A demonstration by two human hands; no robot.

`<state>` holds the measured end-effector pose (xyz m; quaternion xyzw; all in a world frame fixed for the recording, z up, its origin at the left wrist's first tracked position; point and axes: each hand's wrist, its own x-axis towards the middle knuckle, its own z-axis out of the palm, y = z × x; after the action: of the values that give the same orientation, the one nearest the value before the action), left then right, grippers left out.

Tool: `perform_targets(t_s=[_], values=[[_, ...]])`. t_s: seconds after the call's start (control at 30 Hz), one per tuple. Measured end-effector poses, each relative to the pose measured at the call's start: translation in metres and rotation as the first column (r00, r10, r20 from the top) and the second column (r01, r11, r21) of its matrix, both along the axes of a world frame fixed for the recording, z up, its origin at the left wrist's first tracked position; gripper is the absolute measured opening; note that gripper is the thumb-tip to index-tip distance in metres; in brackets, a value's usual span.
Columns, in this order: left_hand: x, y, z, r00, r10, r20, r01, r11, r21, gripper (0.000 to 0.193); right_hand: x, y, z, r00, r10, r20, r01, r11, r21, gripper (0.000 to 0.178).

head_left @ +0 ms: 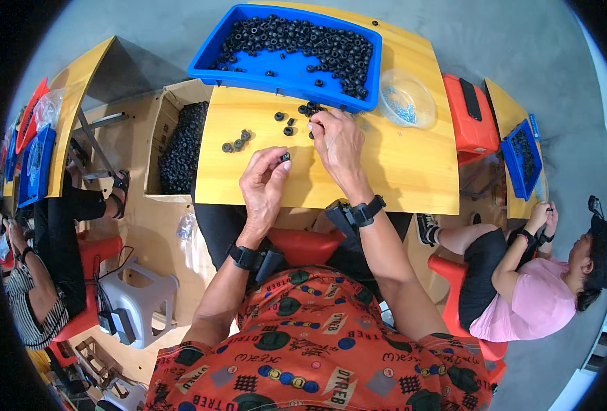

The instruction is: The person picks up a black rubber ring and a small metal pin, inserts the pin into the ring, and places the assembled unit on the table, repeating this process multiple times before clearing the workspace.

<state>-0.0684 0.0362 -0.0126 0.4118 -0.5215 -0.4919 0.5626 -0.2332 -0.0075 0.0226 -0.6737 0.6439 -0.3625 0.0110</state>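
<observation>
My left hand (265, 179) is closed over the near part of the table, pinching a small black ring-shaped part (285, 157) between thumb and fingertips. Further up and to the right, my right hand (339, 140) is bent with its fingers pressed together; a small black part (311, 135) shows right at its fingertips. Just beyond those fingers lies a little cluster of the same black parts (309, 109). A few loose ones (279, 116) lie left of it, and several more (237, 142) sit near the table's left side.
A blue bin (204, 68) full of black parts stands at the table's (399, 178) far edge. Right of it is a clear round tub (413, 103) with small bluish pieces. A carton (154, 147) of black parts stands left. People sit at tables on both sides; a red case (466, 130) is at right.
</observation>
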Motion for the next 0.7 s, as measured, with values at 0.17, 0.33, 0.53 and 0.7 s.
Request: perform_targets(t_s=[0.17,0.33,0.53,0.7], values=[[0.001,-0.001,-0.003,1.0,-0.004,0.011,0.004,1.0,-0.003,0.023,-0.003,-0.002,-0.002,1.0,-0.002,-0.004,0.002,1.0,0.013,0.006],[-0.001,-0.002,-0.008,1.0,-0.01,0.009,0.01,1.0,-0.012,0.024,-0.012,-0.005,-0.004,0.998,0.058,-0.029,-0.061,0.995,-0.084,0.008],[0.001,-0.001,-0.008,0.998,-0.016,0.053,0.015,1.0,0.016,0.025,-0.02,0.018,0.006,0.88,0.09,0.467,-0.131,0.99,0.057,0.016],[-0.005,-0.001,0.0,0.996,-0.04,-0.081,0.048,0.994,0.097,0.025,-0.03,0.054,0.012,0.012,-0.064,0.998,-0.449,0.892,0.062,0.023]])
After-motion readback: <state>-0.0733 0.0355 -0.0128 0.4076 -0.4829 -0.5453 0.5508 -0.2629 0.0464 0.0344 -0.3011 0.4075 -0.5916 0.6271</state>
